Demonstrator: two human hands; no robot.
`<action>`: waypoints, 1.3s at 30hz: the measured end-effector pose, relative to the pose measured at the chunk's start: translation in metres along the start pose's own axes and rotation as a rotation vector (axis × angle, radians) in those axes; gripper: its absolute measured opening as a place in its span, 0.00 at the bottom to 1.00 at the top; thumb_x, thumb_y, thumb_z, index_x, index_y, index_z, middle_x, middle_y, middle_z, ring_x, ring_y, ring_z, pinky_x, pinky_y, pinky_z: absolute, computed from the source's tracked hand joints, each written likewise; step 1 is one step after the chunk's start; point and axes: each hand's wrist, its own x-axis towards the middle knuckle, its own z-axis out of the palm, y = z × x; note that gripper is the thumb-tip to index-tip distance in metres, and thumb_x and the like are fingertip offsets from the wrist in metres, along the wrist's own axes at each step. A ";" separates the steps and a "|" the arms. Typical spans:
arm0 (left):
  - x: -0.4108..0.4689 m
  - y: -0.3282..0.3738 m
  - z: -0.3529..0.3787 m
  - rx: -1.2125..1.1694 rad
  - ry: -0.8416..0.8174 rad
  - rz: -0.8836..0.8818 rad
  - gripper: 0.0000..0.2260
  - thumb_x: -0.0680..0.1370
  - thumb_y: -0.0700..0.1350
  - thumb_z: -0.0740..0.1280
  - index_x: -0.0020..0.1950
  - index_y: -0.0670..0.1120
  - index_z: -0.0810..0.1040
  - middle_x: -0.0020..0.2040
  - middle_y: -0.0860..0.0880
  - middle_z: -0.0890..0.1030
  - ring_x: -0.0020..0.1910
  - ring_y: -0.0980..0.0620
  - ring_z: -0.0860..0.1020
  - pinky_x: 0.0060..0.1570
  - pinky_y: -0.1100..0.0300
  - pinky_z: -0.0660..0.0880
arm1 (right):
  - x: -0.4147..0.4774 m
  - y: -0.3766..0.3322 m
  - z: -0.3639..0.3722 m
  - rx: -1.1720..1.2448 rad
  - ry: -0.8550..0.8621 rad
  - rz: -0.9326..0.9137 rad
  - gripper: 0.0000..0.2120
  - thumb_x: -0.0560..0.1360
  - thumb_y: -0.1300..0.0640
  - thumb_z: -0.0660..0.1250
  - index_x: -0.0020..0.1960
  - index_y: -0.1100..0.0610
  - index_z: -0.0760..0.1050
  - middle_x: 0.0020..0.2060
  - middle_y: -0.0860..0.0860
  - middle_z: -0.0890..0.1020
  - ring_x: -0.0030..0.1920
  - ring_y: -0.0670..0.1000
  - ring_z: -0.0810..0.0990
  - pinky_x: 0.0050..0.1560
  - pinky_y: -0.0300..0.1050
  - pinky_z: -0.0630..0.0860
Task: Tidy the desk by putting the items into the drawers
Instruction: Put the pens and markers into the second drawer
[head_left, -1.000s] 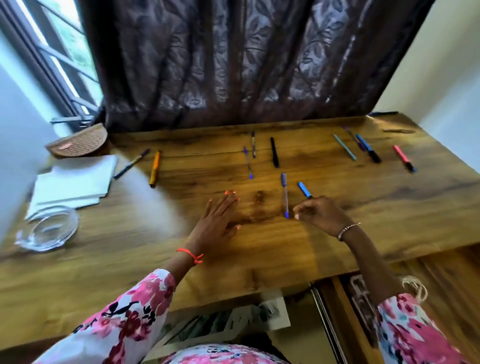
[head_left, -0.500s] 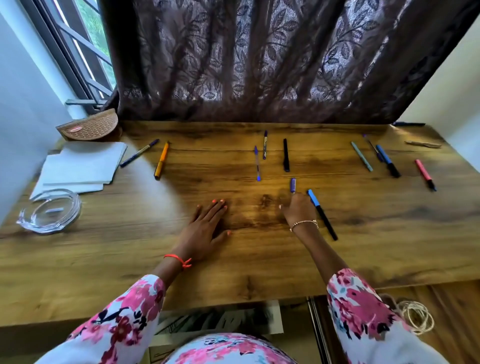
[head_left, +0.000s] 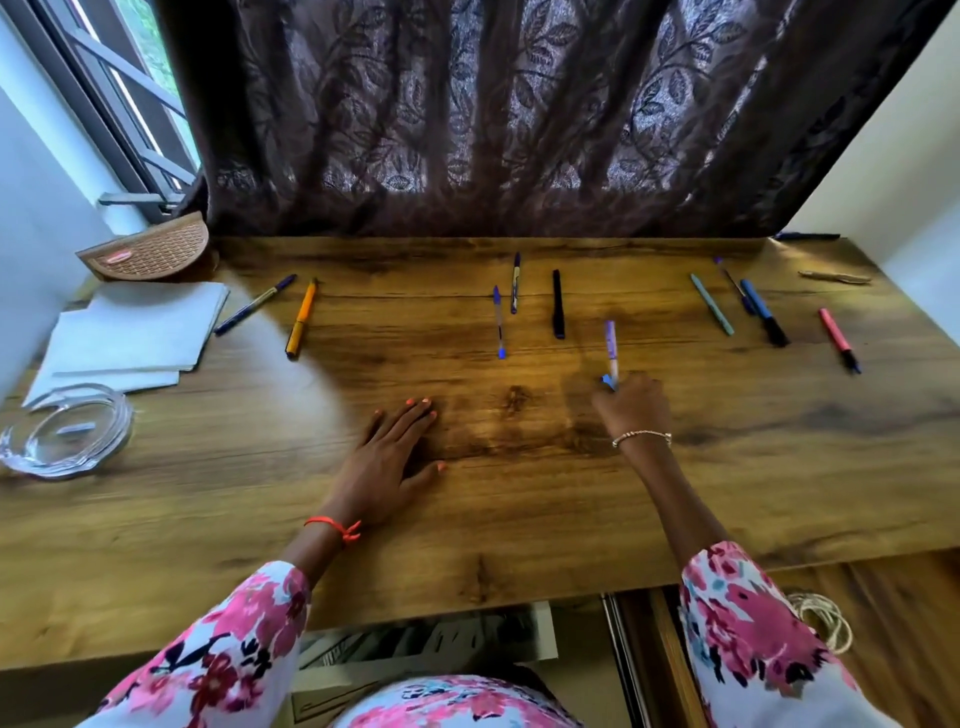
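Head cam: right hand (head_left: 632, 410) pinching a purple pen (head_left: 611, 347), left hand (head_left: 389, 457) flat and relaxed on the desk (head_left: 519, 519) beside it.

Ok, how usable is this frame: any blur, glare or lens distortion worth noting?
Head view: window daylight washes out a pale patch of the desk near the orange pen. Head view: glass dish and papers at the left edge are smeared by motion blur. Head view: wide-angle stretch splays the desk's sides; the right hand and its purple pen are soft but readable.
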 end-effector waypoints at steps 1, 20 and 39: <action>0.000 0.001 0.000 -0.006 -0.001 0.004 0.39 0.70 0.70 0.43 0.76 0.51 0.52 0.76 0.56 0.48 0.73 0.61 0.42 0.74 0.57 0.38 | 0.002 0.004 -0.003 -0.003 0.016 0.020 0.16 0.74 0.58 0.63 0.56 0.69 0.73 0.54 0.67 0.77 0.55 0.66 0.76 0.50 0.51 0.72; 0.011 -0.004 -0.021 -0.226 0.218 -0.138 0.22 0.75 0.44 0.67 0.66 0.37 0.70 0.69 0.38 0.69 0.67 0.39 0.67 0.67 0.52 0.62 | -0.035 0.019 0.014 0.293 -0.220 -0.046 0.09 0.78 0.60 0.58 0.41 0.64 0.70 0.27 0.56 0.74 0.25 0.55 0.74 0.29 0.47 0.70; 0.087 -0.125 -0.086 -0.052 0.169 -0.554 0.17 0.76 0.33 0.60 0.65 0.32 0.65 0.61 0.31 0.70 0.60 0.33 0.69 0.59 0.45 0.66 | -0.045 -0.090 0.123 -0.542 -0.078 -0.674 0.18 0.65 0.59 0.51 0.40 0.58 0.81 0.23 0.52 0.78 0.22 0.49 0.77 0.17 0.33 0.66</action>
